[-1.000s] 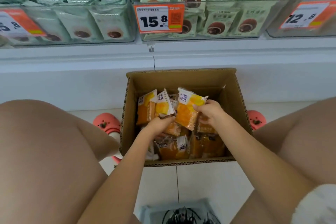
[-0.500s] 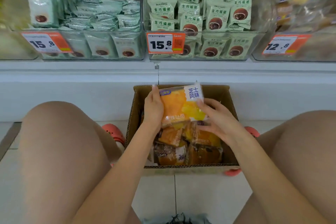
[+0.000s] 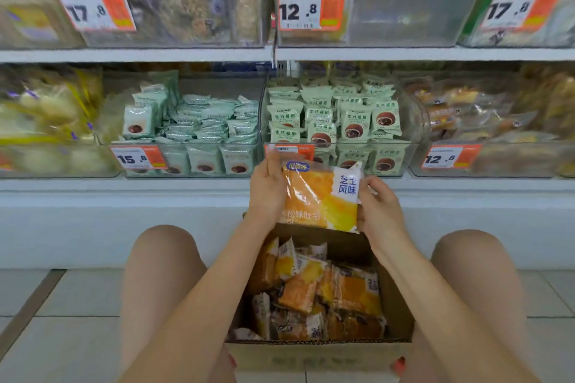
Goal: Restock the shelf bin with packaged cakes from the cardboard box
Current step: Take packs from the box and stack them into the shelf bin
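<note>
Packaged cake (image 3: 320, 196) is lifted clear above the cardboard box (image 3: 395, 298), left hand (image 3: 266, 193) and right hand (image 3: 378, 211) grasping its sides. Transfer step; next, probably the nearly empty bin (image 3: 404, 9) above.

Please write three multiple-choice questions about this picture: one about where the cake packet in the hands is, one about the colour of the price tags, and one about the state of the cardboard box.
1. Where is the held packet?
A. above the box
B. inside a shelf bin
C. on the floor

2. What colour are the price tags besides white?
A. blue
B. orange
C. green

3. What is the state of the box?
A. sealed shut
C. open and empty
B. open, with packets inside

Answers:
1 A: the left hand and right hand hold it over the box, in front of the shelf.
2 B: each tag has an orange part.
3 B: its top is open and packets fill it.
</note>
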### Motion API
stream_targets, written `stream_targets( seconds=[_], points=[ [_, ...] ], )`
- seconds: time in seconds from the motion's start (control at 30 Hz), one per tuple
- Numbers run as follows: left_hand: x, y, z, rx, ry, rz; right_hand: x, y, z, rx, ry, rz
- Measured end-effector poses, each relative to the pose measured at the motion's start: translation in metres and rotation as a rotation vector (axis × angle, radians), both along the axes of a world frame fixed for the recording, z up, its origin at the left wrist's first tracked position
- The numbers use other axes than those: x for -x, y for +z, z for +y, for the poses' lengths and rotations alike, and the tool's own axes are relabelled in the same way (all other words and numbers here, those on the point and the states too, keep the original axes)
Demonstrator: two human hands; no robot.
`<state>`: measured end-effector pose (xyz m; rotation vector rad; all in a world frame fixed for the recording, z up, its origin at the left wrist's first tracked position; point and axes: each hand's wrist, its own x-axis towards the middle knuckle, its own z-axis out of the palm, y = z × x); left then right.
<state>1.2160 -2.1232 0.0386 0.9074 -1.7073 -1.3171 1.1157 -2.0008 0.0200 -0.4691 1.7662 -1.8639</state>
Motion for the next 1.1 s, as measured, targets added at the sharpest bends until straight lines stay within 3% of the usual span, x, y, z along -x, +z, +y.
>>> stream_targets(
  seconds=[0.23, 0.43, 0.53, 0.63, 0.73, 0.9, 1.1],
  points=[
    [0.019, 0.067, -0.012, 0.139, -0.013, 0.141, 0.023, 0.06, -0.024, -0.044, -0.275, 0.469],
    [0.056, 0.157, -0.066, 0.325, 0.122, 0.231, 0.065, 0.157, -0.054, 0.194, 0.044, 0.445],
    [0.074, 0.217, -0.087, 0.483, 0.108, 0.315, 0.087, 0.224, -0.075, 0.324, 0.136, 0.616],
    [0.087, 0.271, -0.112, 0.668, 0.039, 0.332, 0.112, 0.28, -0.102, 0.338, 0.058, 0.77],
    [0.098, 0.306, -0.146, 0.847, 0.018, 0.246, 0.136, 0.313, -0.126, 0.315, 0.002, 0.86],
    [0.103, 0.301, -0.18, 1.009, -0.03, -0.17, 0.169, 0.305, -0.155, 0.072, 0.095, 0.878],
    [0.102, 0.306, -0.182, 1.033, -0.043, -0.146, 0.179, 0.302, -0.16, 0.078, 0.1, 0.907]
  ],
)
